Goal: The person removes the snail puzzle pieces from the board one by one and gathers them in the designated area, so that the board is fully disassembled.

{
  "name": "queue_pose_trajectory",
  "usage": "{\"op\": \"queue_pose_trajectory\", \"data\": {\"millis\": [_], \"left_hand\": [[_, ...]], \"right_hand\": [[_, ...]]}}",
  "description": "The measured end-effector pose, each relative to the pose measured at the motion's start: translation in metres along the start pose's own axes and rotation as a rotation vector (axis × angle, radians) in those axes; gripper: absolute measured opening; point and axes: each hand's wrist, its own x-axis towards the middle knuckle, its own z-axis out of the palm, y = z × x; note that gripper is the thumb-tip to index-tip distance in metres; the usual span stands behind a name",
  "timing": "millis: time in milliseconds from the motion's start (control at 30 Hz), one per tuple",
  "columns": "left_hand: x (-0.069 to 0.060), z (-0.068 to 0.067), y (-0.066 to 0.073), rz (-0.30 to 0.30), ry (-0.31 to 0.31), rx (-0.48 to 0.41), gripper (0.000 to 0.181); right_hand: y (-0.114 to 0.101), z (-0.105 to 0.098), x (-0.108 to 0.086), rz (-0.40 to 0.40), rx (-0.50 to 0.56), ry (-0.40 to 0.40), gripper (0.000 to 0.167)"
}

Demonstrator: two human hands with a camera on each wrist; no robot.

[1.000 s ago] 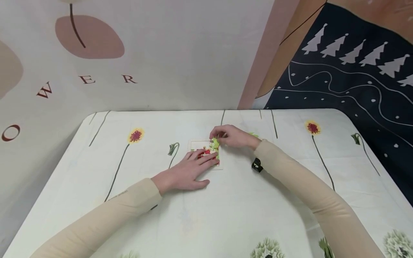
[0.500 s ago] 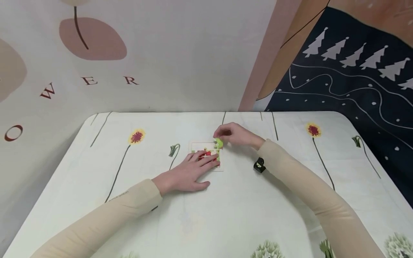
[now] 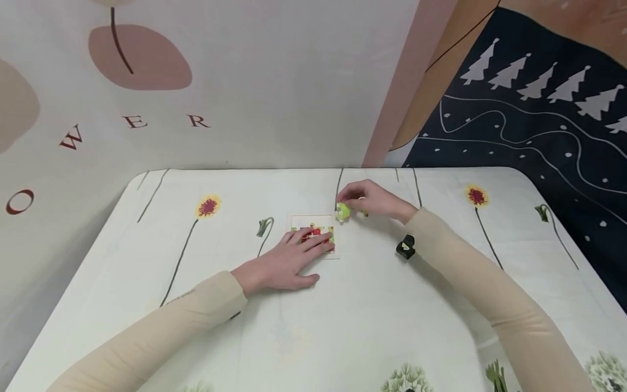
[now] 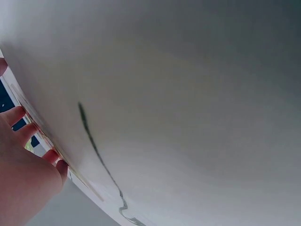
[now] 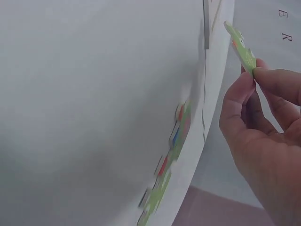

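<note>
In the head view my left hand (image 3: 289,261) lies with spread fingers on a small square puzzle board (image 3: 309,220), covering part of its red and green picture. My right hand (image 3: 378,200) holds a bright green puzzle piece (image 3: 342,213) just off the board's upper right corner. Seen from the right wrist, thumb and fingertips pinch the thin, flat piece (image 5: 243,51) by one end, raised above the table. The left wrist view catches the left hand (image 4: 28,162) at its edge, fingertips down on the board.
Several more green puzzle pieces (image 5: 176,136) with red and blue parts lie on the table, blurred in the right wrist view and mostly hidden by the right hand from above. A white flower-printed cloth (image 3: 362,321) covers the table. Printed fabric (image 3: 274,98) hangs behind it.
My right hand has lifted the green puzzle piece away from the board's upper right corner and moved right with it. The left hand has stayed in place.
</note>
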Motion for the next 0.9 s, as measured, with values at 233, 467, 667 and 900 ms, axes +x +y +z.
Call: {"op": "queue_pose_trajectory", "data": {"millis": [233, 467, 667, 900], "left_hand": [[0.0, 0.0, 0.0, -0.005, -0.002, -0.012, 0.063], [-0.001, 0.001, -0.001, -0.004, -0.007, -0.02, 0.063], [-0.002, 0.001, -0.001, -0.012, -0.003, -0.023, 0.063], [-0.001, 0.002, -0.001, -0.007, -0.005, -0.017, 0.062]], "right_hand": [[0.007, -0.009, -0.01, 0.028, -0.028, 0.003, 0.021], [0.008, -0.016, -0.02, 0.034, -0.036, -0.012, 0.021], [0.01, -0.024, -0.026, 0.039, -0.043, -0.026, 0.021], [0.015, -0.033, -0.033, 0.053, -0.083, -0.015, 0.019]]}}
